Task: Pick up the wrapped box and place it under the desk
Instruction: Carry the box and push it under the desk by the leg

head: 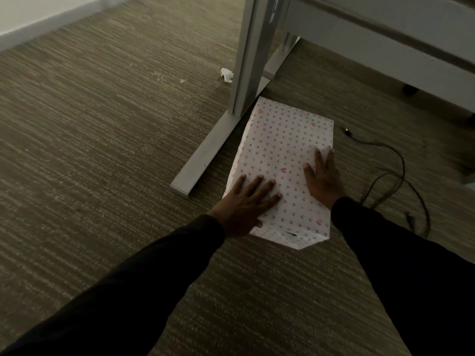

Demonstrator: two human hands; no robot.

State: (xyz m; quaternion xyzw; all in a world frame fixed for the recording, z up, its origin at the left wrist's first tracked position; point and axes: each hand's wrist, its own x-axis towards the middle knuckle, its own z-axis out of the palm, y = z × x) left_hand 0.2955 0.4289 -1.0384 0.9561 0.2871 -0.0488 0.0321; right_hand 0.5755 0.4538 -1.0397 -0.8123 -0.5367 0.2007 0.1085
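Note:
The wrapped box, white paper with small pink hearts, lies flat on the carpet just right of the desk's grey leg, its far end beneath the desk's edge. My left hand lies flat on the box's near left corner, fingers spread on top and thumb at the near side. My right hand rests on the right edge of the box, fingers stretched along the top. Both sleeves are dark.
The desk's long grey foot runs along the floor left of the box. A black cable loops on the carpet to the right. A crumpled white scrap lies beside the leg. A white wall with baseboard stands at the far left.

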